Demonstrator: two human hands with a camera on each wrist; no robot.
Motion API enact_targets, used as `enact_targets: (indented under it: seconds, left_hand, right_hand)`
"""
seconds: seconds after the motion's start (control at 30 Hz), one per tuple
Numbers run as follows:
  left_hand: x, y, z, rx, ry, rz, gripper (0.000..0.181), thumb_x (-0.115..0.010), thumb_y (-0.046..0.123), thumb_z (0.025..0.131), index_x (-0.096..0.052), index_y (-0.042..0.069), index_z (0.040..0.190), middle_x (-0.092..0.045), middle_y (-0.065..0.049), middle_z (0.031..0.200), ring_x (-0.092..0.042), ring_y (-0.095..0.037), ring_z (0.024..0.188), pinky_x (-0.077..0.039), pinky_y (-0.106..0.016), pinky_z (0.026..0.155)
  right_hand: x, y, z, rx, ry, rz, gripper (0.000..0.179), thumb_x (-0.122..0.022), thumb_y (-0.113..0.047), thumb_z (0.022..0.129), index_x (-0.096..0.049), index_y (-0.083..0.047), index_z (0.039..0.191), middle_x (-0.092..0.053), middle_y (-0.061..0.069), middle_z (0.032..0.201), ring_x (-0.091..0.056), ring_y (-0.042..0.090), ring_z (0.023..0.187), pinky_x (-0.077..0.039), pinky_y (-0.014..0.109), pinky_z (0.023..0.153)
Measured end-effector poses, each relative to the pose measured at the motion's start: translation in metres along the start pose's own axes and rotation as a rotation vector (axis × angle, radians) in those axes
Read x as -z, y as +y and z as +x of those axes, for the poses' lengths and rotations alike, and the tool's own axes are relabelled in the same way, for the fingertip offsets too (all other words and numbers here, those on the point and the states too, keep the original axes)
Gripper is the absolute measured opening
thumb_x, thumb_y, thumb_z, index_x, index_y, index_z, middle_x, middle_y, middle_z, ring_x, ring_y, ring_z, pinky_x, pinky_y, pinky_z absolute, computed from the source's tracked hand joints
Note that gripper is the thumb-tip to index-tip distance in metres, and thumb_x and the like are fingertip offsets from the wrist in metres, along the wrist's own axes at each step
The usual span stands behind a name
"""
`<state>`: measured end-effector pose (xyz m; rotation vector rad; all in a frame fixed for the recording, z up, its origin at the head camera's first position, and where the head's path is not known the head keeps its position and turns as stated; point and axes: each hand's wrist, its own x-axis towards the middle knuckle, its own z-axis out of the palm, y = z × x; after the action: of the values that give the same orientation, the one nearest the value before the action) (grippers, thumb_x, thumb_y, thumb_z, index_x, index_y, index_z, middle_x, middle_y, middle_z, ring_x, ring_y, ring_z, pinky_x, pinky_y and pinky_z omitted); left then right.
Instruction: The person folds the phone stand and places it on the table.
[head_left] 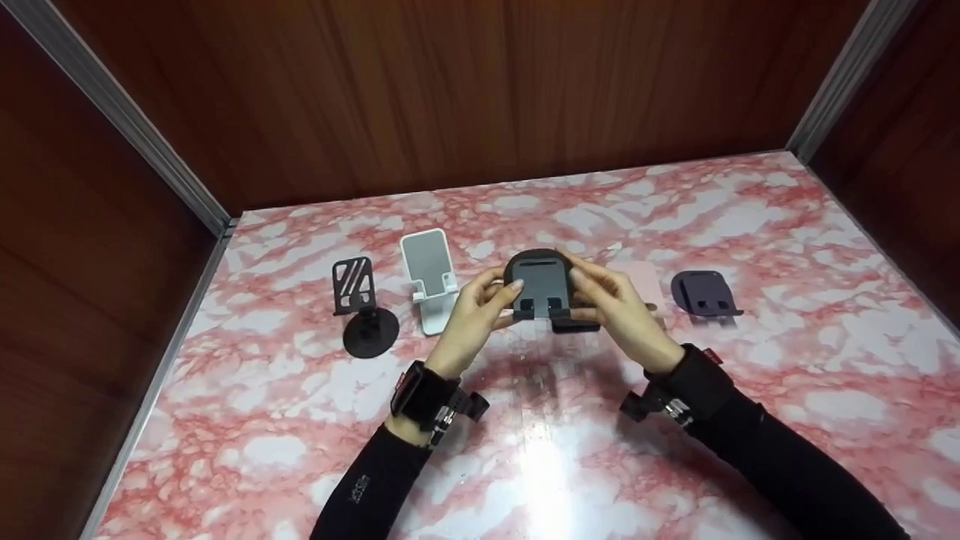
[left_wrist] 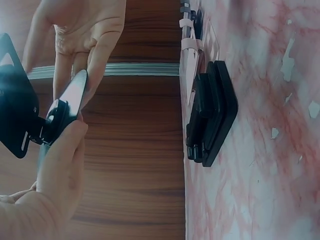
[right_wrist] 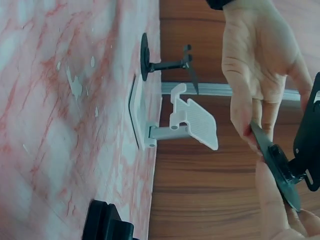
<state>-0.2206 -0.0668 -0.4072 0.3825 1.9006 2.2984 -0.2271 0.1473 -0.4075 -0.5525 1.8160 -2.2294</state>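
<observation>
You hold a black phone stand [head_left: 541,283] above the table [head_left: 300,420], roughly midway between your two hands and well apart from the surface. Its rectangular plate is dark grey in the head view, with one narrow slot across one end, two square cutouts near the other, and two hooks at that lower edge. A round base disc [head_left: 536,253] sits behind the plate, joined to it by a short joint [left_wrist: 54,122]; in the wrist views plate and disc slant toward each other instead of lying parallel.

The plate faces up toward you. Its long axis runs away from your body: the slotted end points to the wooden back wall [head_left: 465,90], the hooks point toward you.

Your left hand [head_left: 472,311] pinches the stand at its left edge, thumb in front; your right hand [head_left: 615,304] pinches the right edge likewise.

On the table, left to right, stand a black slotted-plate stand [head_left: 370,335], a white stand [head_left: 427,259], a black folded stand [left_wrist: 212,115], a pink stand [head_left: 640,279] and a dark purple stand [head_left: 705,291].
</observation>
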Motion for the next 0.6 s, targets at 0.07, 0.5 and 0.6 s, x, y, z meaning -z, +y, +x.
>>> enact_targets:
  seconds: [0.07,0.5,0.6]
  left_hand:
    - [0.000,0.000,0.001,0.004,0.004,-0.001,0.030,-0.056,0.013,0.098,-0.054,-0.005,0.122,-0.066,-0.018,0.106,-0.066,-0.026,0.094,-0.055,-0.041,0.086]
    - [0.002,-0.002,0.002,0.012,0.009,0.004,0.030,-0.059,0.011,0.097,-0.055,-0.005,0.122,-0.069,-0.019,0.102,-0.068,-0.025,0.091,-0.056,-0.040,0.083]
    - [0.002,-0.005,0.001,0.011,0.007,0.001,0.031,-0.059,0.010,0.097,-0.055,-0.006,0.123,-0.069,-0.020,0.102,-0.068,-0.025,0.091,-0.056,-0.040,0.083]
  right_hand:
    - [0.001,0.000,0.000,-0.012,-0.033,-0.018,0.059,-0.053,-0.027,0.102,-0.029,-0.005,0.151,-0.047,0.018,0.142,-0.053,0.026,0.121,-0.046,0.044,0.100]
    - [0.008,0.005,0.002,-0.033,-0.119,0.023,0.065,-0.062,-0.019,0.097,-0.030,-0.006,0.151,-0.052,0.019,0.136,-0.056,0.030,0.118,-0.047,0.045,0.099]
    - [0.008,0.005,0.002,-0.067,-0.102,0.041,0.065,-0.061,-0.014,0.097,-0.028,-0.003,0.151,-0.051,0.020,0.137,-0.057,0.029,0.117,-0.047,0.045,0.099]
